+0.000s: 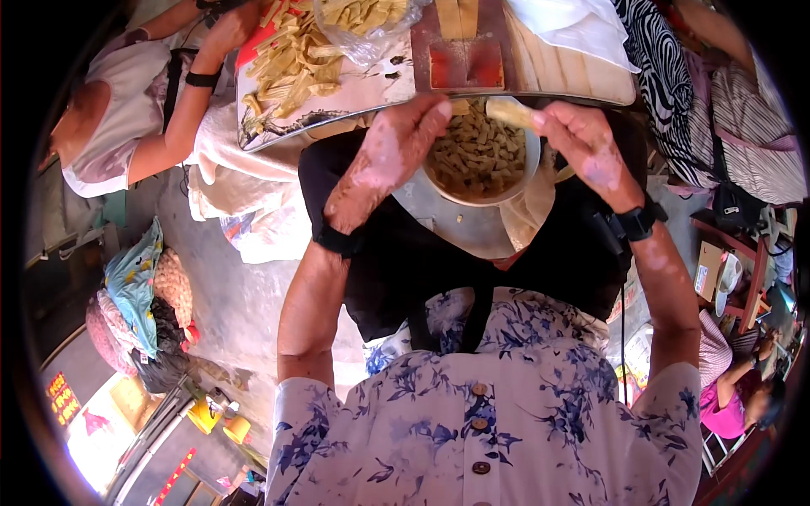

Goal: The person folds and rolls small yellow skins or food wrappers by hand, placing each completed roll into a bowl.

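Note:
My right hand [582, 142] is closed in a pinch on a pale yellow, flattened strip [511, 114], held level above the far rim of a round bowl [532, 160]. My left hand [396, 139] is at the bowl's left side, fingers pressed together near the table edge; what they hold, if anything, is hidden. Many short, cut yellowish-brown pieces [477, 160] fill the bowl, which sits between my knees.
Ahead is a table [371, 84] bearing a heap of long pale strips [295, 63], a clear plastic bag [367, 38], a dark red board [426, 42] and a white cloth [574, 29]. People sit close on both sides. Bundled bags [139, 304] lie at the left.

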{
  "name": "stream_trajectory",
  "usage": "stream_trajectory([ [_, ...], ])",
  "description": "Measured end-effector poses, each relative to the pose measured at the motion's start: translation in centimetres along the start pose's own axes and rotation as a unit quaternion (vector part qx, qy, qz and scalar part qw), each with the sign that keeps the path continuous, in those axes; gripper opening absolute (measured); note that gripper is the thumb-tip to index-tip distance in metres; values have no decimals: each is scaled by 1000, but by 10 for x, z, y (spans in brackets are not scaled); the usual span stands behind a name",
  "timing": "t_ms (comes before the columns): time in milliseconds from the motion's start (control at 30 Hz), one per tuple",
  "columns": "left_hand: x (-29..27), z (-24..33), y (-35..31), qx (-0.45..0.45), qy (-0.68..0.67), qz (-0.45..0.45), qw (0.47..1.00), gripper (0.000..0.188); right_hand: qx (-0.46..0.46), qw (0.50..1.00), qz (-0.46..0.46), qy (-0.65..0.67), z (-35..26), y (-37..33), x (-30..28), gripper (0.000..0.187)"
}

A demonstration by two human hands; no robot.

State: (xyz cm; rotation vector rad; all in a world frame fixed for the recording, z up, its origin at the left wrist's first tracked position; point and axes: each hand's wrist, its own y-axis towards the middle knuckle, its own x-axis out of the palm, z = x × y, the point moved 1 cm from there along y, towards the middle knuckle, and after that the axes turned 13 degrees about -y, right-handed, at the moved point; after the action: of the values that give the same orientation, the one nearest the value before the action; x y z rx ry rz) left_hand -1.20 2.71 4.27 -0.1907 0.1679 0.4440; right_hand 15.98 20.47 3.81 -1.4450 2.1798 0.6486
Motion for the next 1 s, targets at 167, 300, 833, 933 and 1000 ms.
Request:
stream_trajectory([
  [167,14,9,-35,236,237,50,941,34,-18,999,-44,-8,-30,-34,22,20],
  [300,38,33,-77,172,78,11,982,33,-35,996,-85,24,-46,-58,39,15],
  [833,0,27,-110,152,231,-51,960,18,-111,980,-166,22,-61,-47,63,16],
  [933,21,32,-107,217,203,-47,954,27,-162,979,-119,46,-61,-45,71,17],
  [1000,35,23,-111,127,175,-105,971,28,-141,971,-178,68,-61,-47,70,18],
])
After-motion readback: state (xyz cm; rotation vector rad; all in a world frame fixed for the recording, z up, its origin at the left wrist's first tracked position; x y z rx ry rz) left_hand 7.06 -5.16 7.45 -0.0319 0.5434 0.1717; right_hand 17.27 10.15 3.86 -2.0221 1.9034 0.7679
